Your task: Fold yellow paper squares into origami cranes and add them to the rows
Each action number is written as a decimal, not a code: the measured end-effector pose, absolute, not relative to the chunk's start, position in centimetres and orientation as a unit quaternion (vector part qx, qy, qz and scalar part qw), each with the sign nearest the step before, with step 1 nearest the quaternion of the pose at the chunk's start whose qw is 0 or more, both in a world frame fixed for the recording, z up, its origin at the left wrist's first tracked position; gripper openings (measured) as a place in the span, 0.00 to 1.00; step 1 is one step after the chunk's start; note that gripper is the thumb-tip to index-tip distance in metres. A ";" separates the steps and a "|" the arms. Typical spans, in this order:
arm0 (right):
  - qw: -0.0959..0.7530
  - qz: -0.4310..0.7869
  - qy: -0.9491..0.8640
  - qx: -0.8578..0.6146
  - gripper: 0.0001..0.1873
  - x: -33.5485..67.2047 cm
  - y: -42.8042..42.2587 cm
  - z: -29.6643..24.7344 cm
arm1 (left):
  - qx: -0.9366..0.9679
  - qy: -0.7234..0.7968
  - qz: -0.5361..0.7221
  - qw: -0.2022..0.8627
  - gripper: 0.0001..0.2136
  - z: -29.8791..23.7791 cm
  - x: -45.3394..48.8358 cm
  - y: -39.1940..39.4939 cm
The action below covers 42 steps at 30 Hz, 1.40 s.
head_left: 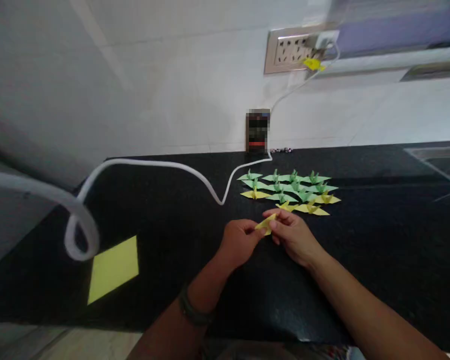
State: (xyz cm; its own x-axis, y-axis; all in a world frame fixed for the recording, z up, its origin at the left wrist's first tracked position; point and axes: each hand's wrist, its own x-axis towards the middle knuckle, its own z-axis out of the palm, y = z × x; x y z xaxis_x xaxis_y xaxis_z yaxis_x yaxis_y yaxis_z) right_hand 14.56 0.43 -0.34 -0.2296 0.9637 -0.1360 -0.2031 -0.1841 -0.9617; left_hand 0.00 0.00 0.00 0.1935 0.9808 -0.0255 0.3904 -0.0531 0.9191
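Note:
Both of my hands meet over the black counter and pinch one small piece of folded yellow paper between them. My left hand grips its left end, fingers closed. My right hand grips its right end from above, fingers closed too. Just beyond my hands lie several finished paper cranes, green ones at the back and yellow ones nearer me, laid out in rows.
A flat yellow paper sheet lies at the counter's left front. A white cable loops across the counter from the left and runs to a small dark device standing against the tiled wall, below a socket panel.

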 end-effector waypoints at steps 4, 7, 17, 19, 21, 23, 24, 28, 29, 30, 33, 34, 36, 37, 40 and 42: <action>0.466 0.610 -0.479 -0.426 0.10 14.0 0.1 -0.6 | 0.649 0.515 0.335 0.449 0.12 0.0 0.3 -0.2; 0.480 0.604 -0.468 -0.431 0.11 13.9 0.1 -0.7 | 0.641 0.507 0.343 0.463 0.12 0.2 0.3 -0.2; 0.512 0.580 -0.452 -0.444 0.13 14.2 0.7 -1.3 | 0.572 0.510 0.359 0.533 0.10 0.7 -0.2 0.0; 0.493 0.610 -0.447 -0.431 0.12 14.0 0.6 -1.2 | 0.524 0.504 0.377 0.574 0.10 0.6 -0.4 0.0; 0.469 0.630 -0.452 -0.424 0.12 13.7 0.5 -1.0 | 0.459 0.497 0.404 0.615 0.10 0.6 -0.6 0.1; 0.452 0.628 -0.468 -0.428 0.13 13.6 0.5 -0.9 | 0.417 0.489 0.416 0.644 0.11 0.7 -0.7 0.1; 0.447 0.620 -0.478 -0.433 0.13 13.6 0.5 -0.9 | 0.407 0.486 0.415 0.652 0.12 0.7 -0.8 0.2; 0.437 0.581 -0.512 -0.458 0.11 13.8 0.5 -0.8 | 0.413 0.488 0.431 0.637 0.12 0.8 -0.8 0.2; 0.429 0.576 -0.520 -0.462 0.11 13.9 0.5 -0.7 | 0.420 0.487 0.437 0.628 0.13 0.7 -0.8 0.2; 0.418 0.575 -0.527 -0.465 0.11 13.9 0.5 -0.7 | 0.428 0.486 0.440 0.622 0.12 0.7 -0.8 0.2; 0.405 0.576 -0.533 -0.469 0.11 13.9 0.4 -0.6 | 0.434 0.480 0.441 0.622 0.11 0.4 -1.0 0.2; 0.413 0.574 -0.530 -0.469 0.11 13.9 0.4 -0.5 | 0.428 0.479 0.442 0.626 0.11 0.3 -1.0 0.2; 0.438 0.566 -0.522 -0.463 0.11 13.8 0.4 -0.5 | 0.417 0.477 0.436 0.640 0.11 0.1 -1.1 0.2; 0.450 0.562 -0.519 -0.460 0.11 13.7 0.5 -0.5 | 0.416 0.477 0.427 0.646 0.11 0.1 -1.1 0.2; 0.461 0.556 -0.517 -0.459 0.11 13.6 0.5 -0.6 | 0.428 0.482 0.407 0.647 0.12 0.1 -1.2 0.2; 0.449 0.559 -0.523 -0.461 0.11 13.6 0.5 -0.6 | 0.431 0.478 0.418 0.641 0.11 0.0 -1.2 0.2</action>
